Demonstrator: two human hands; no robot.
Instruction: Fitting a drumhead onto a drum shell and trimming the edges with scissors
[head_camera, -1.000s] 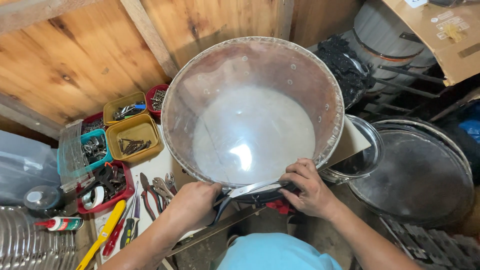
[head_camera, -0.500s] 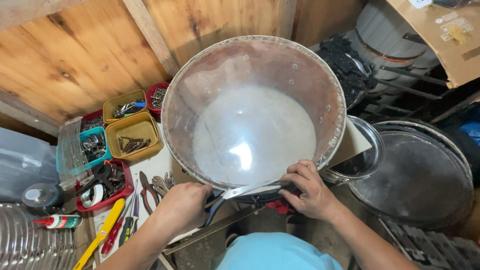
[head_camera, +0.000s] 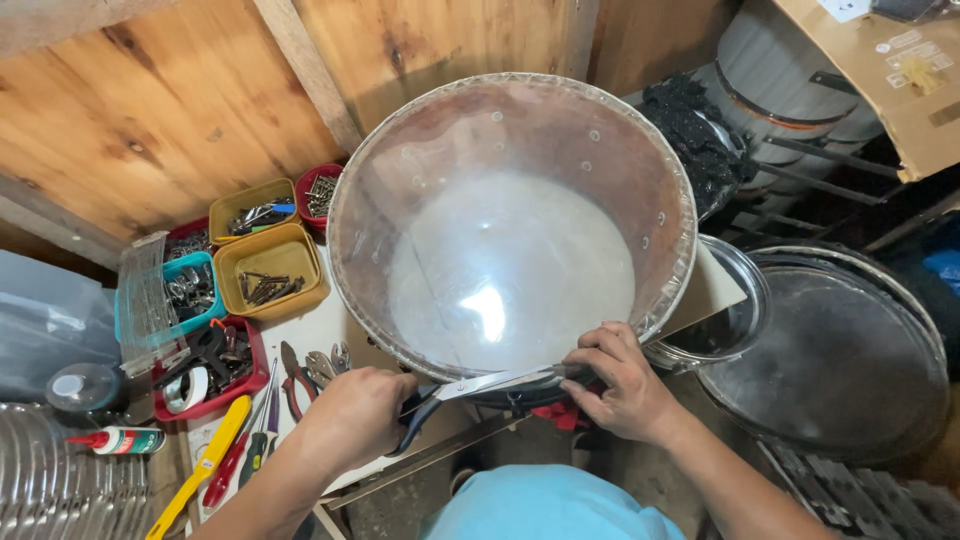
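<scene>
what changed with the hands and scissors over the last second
The left hand has slid a little leftward along the near rim of the drum shell, taking the scissors with it. The right hand still presses the rim at about the same place. The drum shell, the clear film over it and the parts trays have not moved.

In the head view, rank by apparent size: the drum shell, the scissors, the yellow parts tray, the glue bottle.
1. Drum shell, by far the largest.
2. Scissors
3. Yellow parts tray; close to the scissors, so unsure.
4. Glue bottle, smallest.
</scene>
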